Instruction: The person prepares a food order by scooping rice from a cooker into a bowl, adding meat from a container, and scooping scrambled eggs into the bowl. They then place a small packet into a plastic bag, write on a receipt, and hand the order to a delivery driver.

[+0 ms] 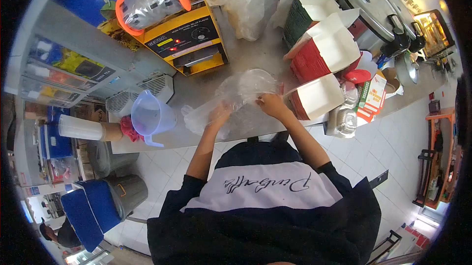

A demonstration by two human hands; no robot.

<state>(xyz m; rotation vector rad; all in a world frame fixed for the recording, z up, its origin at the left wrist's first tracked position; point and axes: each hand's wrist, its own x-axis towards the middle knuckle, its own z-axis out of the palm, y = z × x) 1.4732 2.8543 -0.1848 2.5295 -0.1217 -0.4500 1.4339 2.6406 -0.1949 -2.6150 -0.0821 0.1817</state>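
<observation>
Plastic jug [150, 116] and cartons [314, 96] beside bag [236, 102].

plastic bag [231, 105] lies on counter [255, 51], jug [150, 116] left, boxes [322, 51] right.

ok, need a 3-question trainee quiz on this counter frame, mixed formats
1. True or false: both hands are on the plastic bag on the counter.
2. Which thing stands at the counter's near edge, beside the left hand? A) pitcher B) kettle C) frying pan
3. Fill in: the sealing machine behind the bag has a ____ body.

Key:
1. True. The left hand and the right hand both rest on the clear bag.
2. A. The translucent pitcher stands there.
3. Yellow.
</observation>
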